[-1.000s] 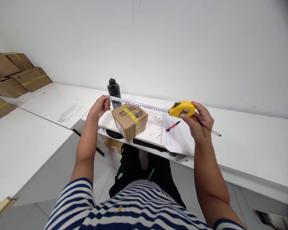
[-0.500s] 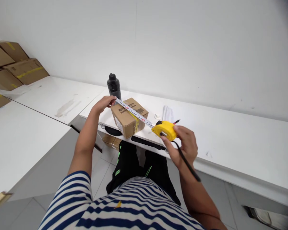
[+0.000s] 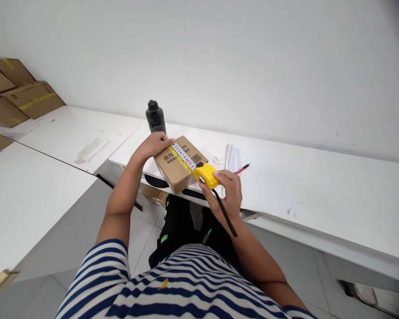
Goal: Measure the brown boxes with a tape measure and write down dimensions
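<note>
A small cardboard box (image 3: 173,167) with dark print and yellow packing tape sits on the white table. My right hand (image 3: 228,190) grips the yellow case of a tape measure (image 3: 206,173) at the box's right edge, its black strap hanging down. The white blade (image 3: 182,155) lies across the box top along the yellow tape. With its fingers closed, my left hand (image 3: 160,144) pinches the blade's end at the box's far left edge.
A black bottle (image 3: 155,117) stands behind the box. To the right lie a white cloth or paper stack (image 3: 232,157), a red pen (image 3: 242,168) and a small white ring (image 3: 217,159). Several cardboard boxes (image 3: 36,99) are piled at the far left.
My right hand has brought the tape case left, against the box, and the exposed blade is shorter. My left hand has shifted right over the box's far edge.
</note>
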Demonstrator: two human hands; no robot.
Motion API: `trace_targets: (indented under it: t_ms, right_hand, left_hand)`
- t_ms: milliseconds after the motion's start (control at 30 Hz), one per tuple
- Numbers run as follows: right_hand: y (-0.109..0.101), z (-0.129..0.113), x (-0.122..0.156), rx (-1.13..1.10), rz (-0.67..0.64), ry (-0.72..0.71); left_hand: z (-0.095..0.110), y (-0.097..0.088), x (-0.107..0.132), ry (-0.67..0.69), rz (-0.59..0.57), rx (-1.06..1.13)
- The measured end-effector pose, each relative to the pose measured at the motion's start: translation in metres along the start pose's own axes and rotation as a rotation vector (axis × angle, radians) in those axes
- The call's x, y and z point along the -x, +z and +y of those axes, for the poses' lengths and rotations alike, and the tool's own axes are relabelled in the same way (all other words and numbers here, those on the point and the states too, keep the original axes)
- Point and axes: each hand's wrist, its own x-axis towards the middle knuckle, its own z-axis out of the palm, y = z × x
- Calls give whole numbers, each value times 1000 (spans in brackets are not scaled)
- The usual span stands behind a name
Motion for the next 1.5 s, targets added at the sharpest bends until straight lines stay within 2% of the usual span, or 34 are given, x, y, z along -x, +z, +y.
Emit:
trace_targets:
  t_ms: [100,300,700,1200,1500]
  right_hand:
    - [8,0,-3,-6,9,-13]
    - [12,1,-7,8,11,6]
    - [12,-5,-6,11,0,51]
    - [12,-13,-4,14,-48,113]
    - [14,-11,-1,23,-44,75]
  left_hand:
    - [-3,8,1,-7,40,6]
    - [-15,21,-5,-19,74,166]
    - [-13,26,-11,-39,-1,446]
    - [-18,25,-13,-33,-95,521]
    - [-17,24,-12,-26,-105,530]
